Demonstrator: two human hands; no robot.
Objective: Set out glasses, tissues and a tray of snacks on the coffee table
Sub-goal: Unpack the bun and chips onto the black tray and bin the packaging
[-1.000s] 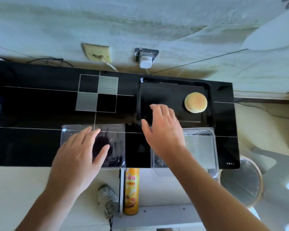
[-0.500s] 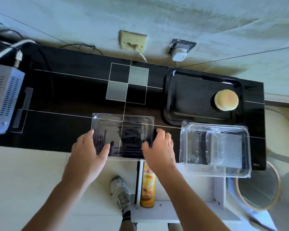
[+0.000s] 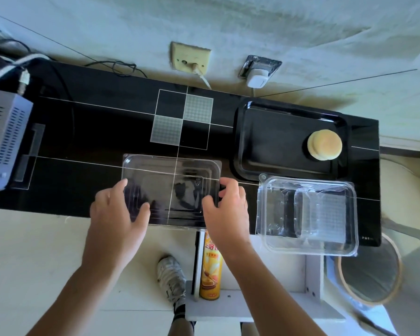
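**Both hands on clear lid at near edge of black surface**

Black glossy surface (image 3: 87, 132) runs along a pale wall, marked with thin white lines and a checker of grey squares. A wall socket with a white plug (image 3: 257, 78) sits above its far edge, and a grey perforated box (image 3: 3, 139) stands at its left end.

1. Clear plastic lid (image 3: 171, 187): lies flat on the surface at the near edge, just left of centre, its near side slightly overhanging.
2. Left hand (image 3: 117, 214): grips the lid's left end, thumb on top of the lid. Fingers narrow, holding the lid.
3. Right hand (image 3: 228, 209): grips the lid's right end, fingers curled over the edge, thumb on top. Fingers narrow, holding the lid.
4. Clear plastic container (image 3: 308, 214): stands open-side up, to the right of the lid and apart from it, its near edge overhanging the surface. It appears empty.
5. Black tray (image 3: 272, 141): lies behind the container, close to its far rim, near the wall.
6. Round cake (image 3: 325, 144): golden, sits in the right part of the tray.

Below the surface edge, a yellow snack tube (image 3: 211, 270) stands on a white shelf (image 3: 264, 309), between the two forearms. A grey shoe (image 3: 170, 277) is on the floor just left of the tube.
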